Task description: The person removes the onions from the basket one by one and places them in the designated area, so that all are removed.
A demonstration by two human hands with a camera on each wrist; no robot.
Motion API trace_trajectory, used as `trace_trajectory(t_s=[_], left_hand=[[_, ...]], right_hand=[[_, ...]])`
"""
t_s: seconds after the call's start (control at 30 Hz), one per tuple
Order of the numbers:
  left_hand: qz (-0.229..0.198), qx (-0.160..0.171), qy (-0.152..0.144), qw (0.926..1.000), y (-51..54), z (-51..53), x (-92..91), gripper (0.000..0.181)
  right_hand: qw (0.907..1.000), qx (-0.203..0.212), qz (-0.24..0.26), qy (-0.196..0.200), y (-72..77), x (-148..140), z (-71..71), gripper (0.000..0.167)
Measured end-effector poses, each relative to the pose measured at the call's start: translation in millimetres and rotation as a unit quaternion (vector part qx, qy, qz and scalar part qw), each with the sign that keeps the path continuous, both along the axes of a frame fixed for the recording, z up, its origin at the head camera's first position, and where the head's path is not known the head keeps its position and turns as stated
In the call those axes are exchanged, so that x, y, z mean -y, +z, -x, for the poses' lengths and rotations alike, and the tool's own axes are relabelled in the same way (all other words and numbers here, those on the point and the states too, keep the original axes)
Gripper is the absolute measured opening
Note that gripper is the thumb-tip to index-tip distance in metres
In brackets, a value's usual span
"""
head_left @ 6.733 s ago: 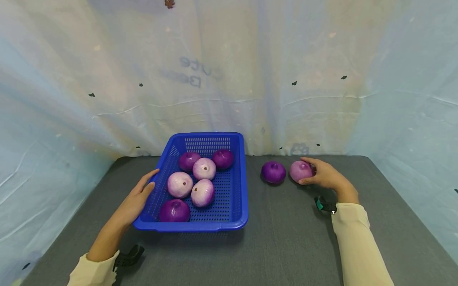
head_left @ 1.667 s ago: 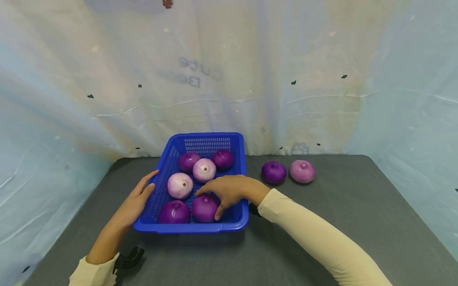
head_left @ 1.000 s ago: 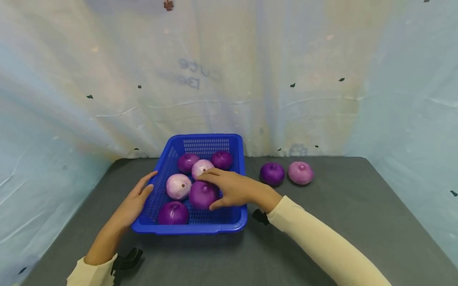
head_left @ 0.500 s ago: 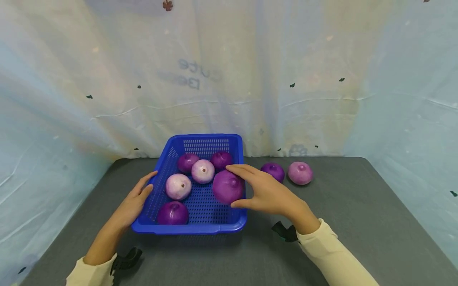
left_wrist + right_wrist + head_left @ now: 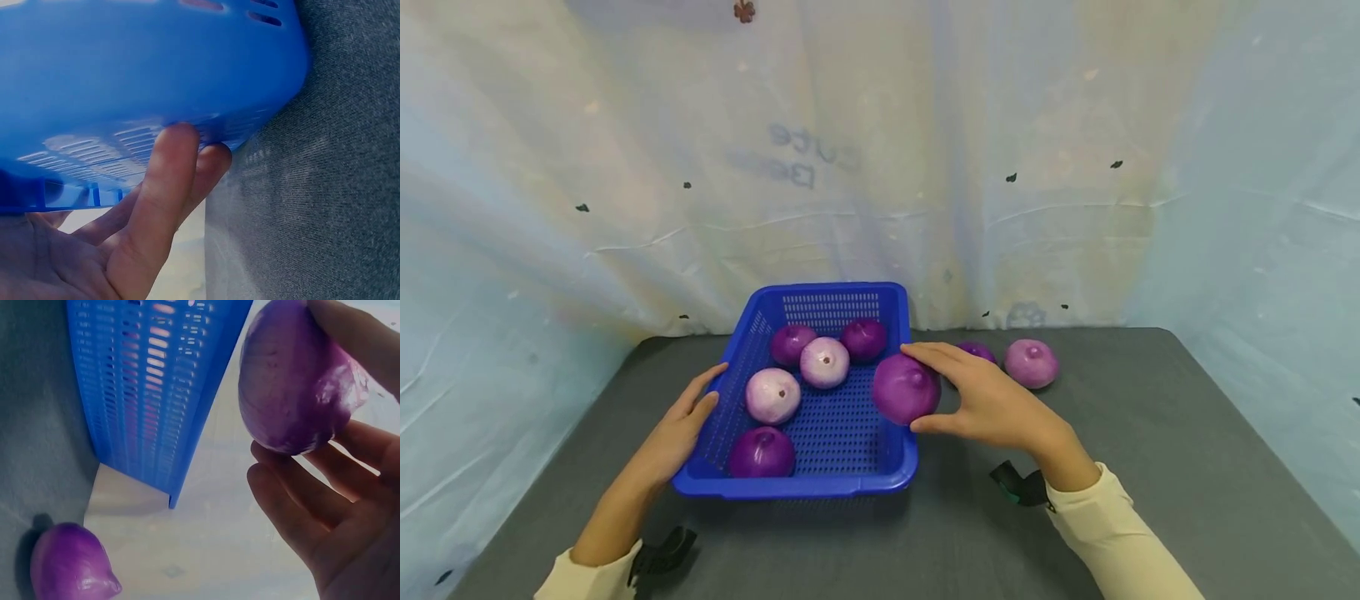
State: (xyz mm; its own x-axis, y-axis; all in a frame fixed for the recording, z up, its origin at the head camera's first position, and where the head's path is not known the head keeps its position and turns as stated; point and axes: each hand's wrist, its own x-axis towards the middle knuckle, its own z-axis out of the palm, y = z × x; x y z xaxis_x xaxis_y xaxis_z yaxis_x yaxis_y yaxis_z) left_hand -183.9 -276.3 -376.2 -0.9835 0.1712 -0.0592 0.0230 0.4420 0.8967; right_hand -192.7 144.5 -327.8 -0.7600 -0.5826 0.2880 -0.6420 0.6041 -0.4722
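My right hand (image 5: 1000,404) grips a purple onion (image 5: 906,389) between thumb and fingers, above the right rim of the blue basket (image 5: 790,487). The right wrist view shows this onion (image 5: 290,381) held up beside the basket's slotted wall (image 5: 150,375). At the basket's left side rests my left hand (image 5: 673,433), its thumb and fingers at the rim; in the left wrist view its fingers (image 5: 159,181) lie against the outer wall. Inside the basket are two pale onions, one in front (image 5: 772,396) and one near the middle (image 5: 824,362), and several purple ones, one at the front left (image 5: 762,452).
A pink onion (image 5: 1032,363) stands on the grey table (image 5: 1150,433) to the right of the basket. Beside it a dark purple onion (image 5: 977,351) is partly hidden by my right hand. A pale curtain (image 5: 880,167) hangs behind the table.
My right hand has lifted the purple onion from the basket's front right and moved right with it. Earlier, a pale onion lay near there and this hand was at the pink onion. My left hand stays.
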Motion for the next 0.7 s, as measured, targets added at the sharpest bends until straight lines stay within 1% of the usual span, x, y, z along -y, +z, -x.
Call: trace_trajectory(t_s=[0.33,0.5,0.7], left_hand=[[-0.004,0.000,0.001,1.0000,0.0,-1.8,-1.1,0.059],[-0.005,-0.001,-0.002,1.0000,-0.1,-1.4,-1.5,0.059],[-0.002,-0.003,-0.004,1.0000,-1.5,-0.3,0.0,0.059]], right_hand=[[0.9999,0.005,-0.001,-0.012,2.9,-19,4.3,0.086],[0.9998,0.002,0.004,-0.020,4.2,-30,6.3,0.086],[0.9993,-0.009,-0.003,-0.036,7.4,-42,10.3,0.085]])
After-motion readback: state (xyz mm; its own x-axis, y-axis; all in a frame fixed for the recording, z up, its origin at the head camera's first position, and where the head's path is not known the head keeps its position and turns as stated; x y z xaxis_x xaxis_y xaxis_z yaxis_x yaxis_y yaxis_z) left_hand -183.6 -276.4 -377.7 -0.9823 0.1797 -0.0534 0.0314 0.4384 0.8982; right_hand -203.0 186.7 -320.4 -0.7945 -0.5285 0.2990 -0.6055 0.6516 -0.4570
